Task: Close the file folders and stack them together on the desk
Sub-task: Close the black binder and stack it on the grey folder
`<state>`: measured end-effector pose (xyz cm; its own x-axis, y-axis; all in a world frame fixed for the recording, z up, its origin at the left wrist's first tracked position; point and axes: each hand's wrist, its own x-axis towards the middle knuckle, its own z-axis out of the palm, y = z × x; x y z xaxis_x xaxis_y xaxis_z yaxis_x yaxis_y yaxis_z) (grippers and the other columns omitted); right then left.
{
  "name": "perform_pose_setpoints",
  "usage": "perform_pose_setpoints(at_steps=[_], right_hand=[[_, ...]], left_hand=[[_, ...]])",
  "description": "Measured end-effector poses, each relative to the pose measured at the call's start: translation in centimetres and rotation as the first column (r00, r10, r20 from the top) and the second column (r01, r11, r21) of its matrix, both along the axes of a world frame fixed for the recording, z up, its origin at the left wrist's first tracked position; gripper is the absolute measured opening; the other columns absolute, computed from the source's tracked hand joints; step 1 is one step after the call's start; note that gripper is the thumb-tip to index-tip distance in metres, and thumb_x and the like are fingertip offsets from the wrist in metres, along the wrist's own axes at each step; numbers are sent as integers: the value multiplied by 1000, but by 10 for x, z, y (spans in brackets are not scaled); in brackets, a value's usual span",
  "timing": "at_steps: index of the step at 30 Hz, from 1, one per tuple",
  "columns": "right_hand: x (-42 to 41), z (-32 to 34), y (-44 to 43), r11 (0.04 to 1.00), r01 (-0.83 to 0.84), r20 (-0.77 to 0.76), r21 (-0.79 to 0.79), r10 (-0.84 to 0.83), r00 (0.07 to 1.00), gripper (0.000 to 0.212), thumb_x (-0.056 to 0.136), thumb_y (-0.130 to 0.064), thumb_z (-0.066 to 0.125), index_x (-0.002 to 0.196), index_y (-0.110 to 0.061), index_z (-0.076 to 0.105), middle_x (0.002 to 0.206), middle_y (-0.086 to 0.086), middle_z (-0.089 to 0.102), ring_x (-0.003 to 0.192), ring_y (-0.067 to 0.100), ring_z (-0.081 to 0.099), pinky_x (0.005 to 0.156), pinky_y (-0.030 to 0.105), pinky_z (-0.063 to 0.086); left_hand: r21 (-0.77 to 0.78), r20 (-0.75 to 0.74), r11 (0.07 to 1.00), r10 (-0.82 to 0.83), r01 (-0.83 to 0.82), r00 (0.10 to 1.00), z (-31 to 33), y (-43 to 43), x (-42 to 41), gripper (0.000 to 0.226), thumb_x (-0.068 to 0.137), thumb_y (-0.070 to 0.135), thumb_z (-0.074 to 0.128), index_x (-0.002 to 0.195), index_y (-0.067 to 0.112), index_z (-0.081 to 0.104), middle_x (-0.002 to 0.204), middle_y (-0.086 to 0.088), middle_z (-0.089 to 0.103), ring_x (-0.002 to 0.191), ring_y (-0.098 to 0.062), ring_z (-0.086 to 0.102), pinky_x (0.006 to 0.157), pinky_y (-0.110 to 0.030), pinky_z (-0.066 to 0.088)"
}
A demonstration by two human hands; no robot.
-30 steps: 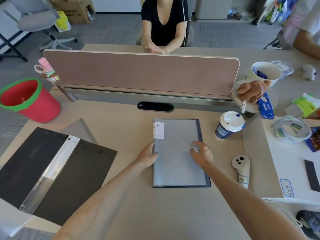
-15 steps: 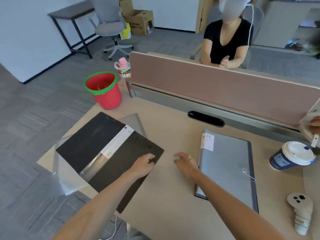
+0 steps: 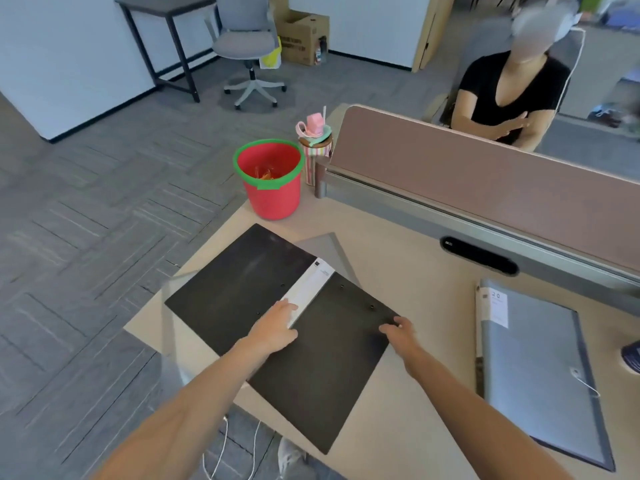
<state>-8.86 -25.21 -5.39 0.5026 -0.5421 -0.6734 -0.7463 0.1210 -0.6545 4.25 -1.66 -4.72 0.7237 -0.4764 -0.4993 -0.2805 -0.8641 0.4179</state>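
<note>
A black file folder (image 3: 242, 289) lies open and flat at the desk's left corner, a white spine strip (image 3: 311, 285) running down its middle. My left hand (image 3: 277, 327) rests flat on the spine's near end, fingers spread. My right hand (image 3: 398, 332) touches the far right edge of the folder's right cover, fingers curled over it; whether it grips is unclear. A closed grey-blue folder (image 3: 533, 362) with a white "20" label lies to the right, both hands apart from it.
A red bucket with a green rim (image 3: 270, 181) stands at the desk's far left corner, a striped cup (image 3: 315, 150) behind it. A pink divider panel (image 3: 485, 174) crosses the desk, a person in black (image 3: 502, 95) behind it. A coffee cup (image 3: 632, 355) shows at the right edge.
Both hands left the grey-blue folder and moved left onto the open black folder. The left went to the spine, the right to the right cover's edge. The view swung left.
</note>
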Motion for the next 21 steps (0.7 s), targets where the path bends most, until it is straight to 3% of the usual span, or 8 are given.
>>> perform_pose_setpoints(at_steps=[3, 6, 10, 13, 15, 18, 21], right_hand=[[2, -5, 6, 995, 97, 12, 14, -97, 995, 61, 85, -15, 63, 140, -15, 36, 140, 10, 43, 120, 27, 46, 102, 38, 40], [2, -11, 7, 961, 266, 54, 81, -271, 961, 62, 81, -10, 67, 137, -16, 40, 137, 9, 45, 115, 27, 49, 103, 41, 44], [0, -13, 5, 864, 464, 113, 196, -490, 865, 52, 81, -5, 67, 130, -9, 50, 112, 7, 58, 100, 20, 56, 95, 35, 48], [-5, -14, 17, 908, 303, 87, 290, -341, 936, 24, 86, -6, 60, 110, -4, 62, 109, 12, 69, 91, 21, 65, 77, 29, 52], [-9, -19, 27, 941, 150, 59, 304, -176, 983, 29, 88, -4, 55, 116, -6, 57, 115, 11, 68, 95, 25, 68, 78, 34, 55], [-9, -19, 31, 973, 73, 89, 221, -95, 991, 42, 91, 0, 49, 129, -18, 46, 121, 4, 64, 101, 26, 68, 72, 32, 56], [-3, -2, 26, 989, 5, 196, 146, -34, 980, 48, 97, -3, 42, 137, -30, 40, 127, -3, 57, 109, 21, 61, 80, 33, 55]], left_hand=[[86, -19, 989, -123, 124, 992, -11, 4, 14, 67, 90, 21, 57, 150, 30, 28, 164, 2, -2, 152, -22, -3, 117, -60, 9], [117, -65, 968, -216, 223, 974, -21, 7, 21, 73, 88, 22, 60, 151, 33, 25, 164, 3, -10, 151, -23, -10, 116, -63, 9], [142, -50, 955, -257, 261, 965, -31, 6, 23, 77, 89, 25, 63, 152, 33, 20, 163, 2, -16, 150, -25, -16, 116, -64, 7], [161, -46, 946, -278, 281, 960, -34, 8, 24, 78, 91, 15, 58, 153, 35, 16, 162, 1, -20, 150, -26, -19, 116, -64, 5], [181, -40, 937, -297, 299, 954, -34, 9, 25, 77, 90, 12, 54, 153, 35, 16, 162, 1, -21, 149, -26, -20, 115, -64, 4], [165, -35, 950, -265, 267, 964, -32, 9, 26, 71, 91, 17, 51, 152, 34, 19, 163, 2, -18, 150, -26, -17, 116, -63, 5], [61, 2, 983, -171, 170, 985, -26, 10, 27, 62, 95, 19, 51, 150, 31, 23, 164, 3, -8, 151, -26, -6, 118, -56, 21]])
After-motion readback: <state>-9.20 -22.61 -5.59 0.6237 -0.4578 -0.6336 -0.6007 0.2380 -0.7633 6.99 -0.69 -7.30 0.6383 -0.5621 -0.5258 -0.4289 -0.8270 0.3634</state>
